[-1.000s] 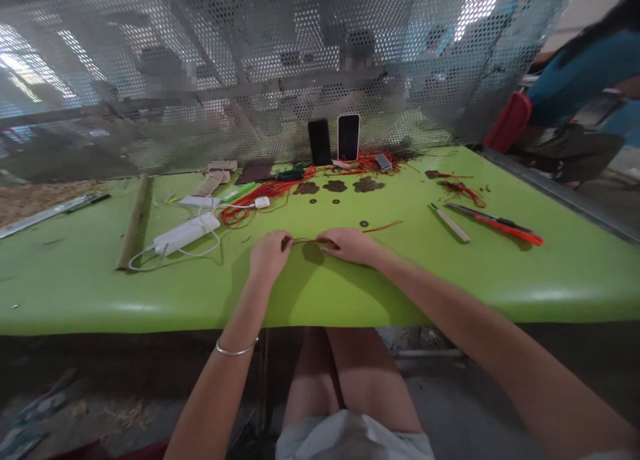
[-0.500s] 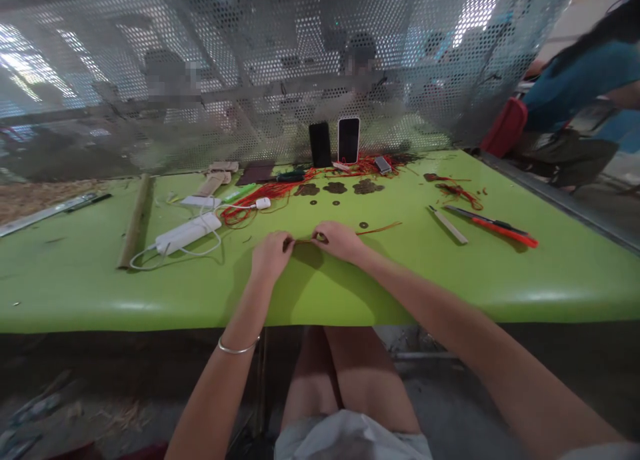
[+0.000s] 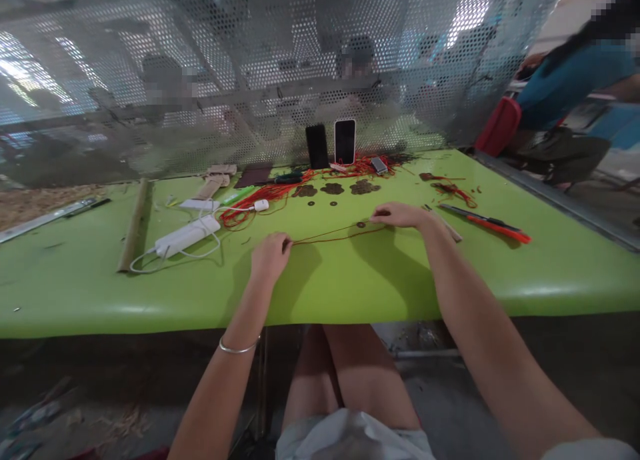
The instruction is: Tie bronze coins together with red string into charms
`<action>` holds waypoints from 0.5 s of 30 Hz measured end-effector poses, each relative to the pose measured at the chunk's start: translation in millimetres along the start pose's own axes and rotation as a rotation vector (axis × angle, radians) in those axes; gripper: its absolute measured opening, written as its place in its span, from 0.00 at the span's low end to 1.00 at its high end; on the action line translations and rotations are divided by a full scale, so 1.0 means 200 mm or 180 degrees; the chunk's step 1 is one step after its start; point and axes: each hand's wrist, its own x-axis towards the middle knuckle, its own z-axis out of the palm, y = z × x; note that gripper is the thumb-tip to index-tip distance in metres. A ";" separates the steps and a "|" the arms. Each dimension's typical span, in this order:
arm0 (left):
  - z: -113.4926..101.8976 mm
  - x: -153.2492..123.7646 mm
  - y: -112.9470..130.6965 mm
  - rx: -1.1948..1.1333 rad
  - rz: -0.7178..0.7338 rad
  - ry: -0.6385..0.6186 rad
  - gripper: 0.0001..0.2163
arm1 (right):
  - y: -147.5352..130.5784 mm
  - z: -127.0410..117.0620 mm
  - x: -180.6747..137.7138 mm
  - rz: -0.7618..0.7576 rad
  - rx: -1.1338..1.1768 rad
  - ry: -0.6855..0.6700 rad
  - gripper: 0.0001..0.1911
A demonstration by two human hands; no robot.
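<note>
A red cord (image 3: pixel 336 238) runs in two strands from my left hand (image 3: pixel 271 255) toward my right hand (image 3: pixel 401 215). Thumb and fingers of the left hand are pinched on one end; anything else between them is hidden. My right hand, to the right, pinches the upper strand, which is drawn straight. The lower strand runs slightly slack to below the right fingers. A dark round coin with a hole (image 3: pixel 361 225) lies on the table just left of my right fingertips. Two more coins (image 3: pixel 311 203) lie farther back, in front of flower-like clusters of coins (image 3: pixel 332 189).
Red cords (image 3: pixel 260 203) and two phones (image 3: pixel 345 142) are at the back, before a perforated metal screen (image 3: pixel 240 80). A white power strip (image 3: pixel 187 235) lies left, a red utility knife (image 3: pixel 487 223) right. A person in blue (image 3: pixel 565 80) sits beyond the table's right edge.
My right hand has moved right, away from my left hand, and the cord now stretches between them. My left hand has stayed in nearly the same place.
</note>
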 end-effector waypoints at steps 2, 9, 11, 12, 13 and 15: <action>0.00 0.00 0.00 -0.0015 0.0018 0.0017 0.07 | 0.07 -0.03 -0.02 0.0168 0.0083 0.0204 0.17; -0.02 0.00 0.03 -0.0146 0.0198 0.0453 0.09 | 0.00 -0.02 -0.02 0.0282 0.0340 0.1218 0.15; -0.04 0.03 0.11 -0.0453 0.0451 0.0770 0.11 | -0.06 0.00 -0.01 -0.0071 0.0594 0.1405 0.15; -0.04 0.06 0.16 -0.0685 0.0581 0.0826 0.11 | -0.10 0.02 0.00 -0.0258 0.0708 0.1440 0.15; -0.04 0.10 0.22 -0.0993 0.0719 0.0797 0.11 | -0.13 0.03 0.01 -0.0426 0.0802 0.1461 0.15; -0.02 0.19 0.35 -0.1739 0.0946 0.0583 0.12 | -0.17 0.05 0.03 -0.0650 0.0916 0.1462 0.15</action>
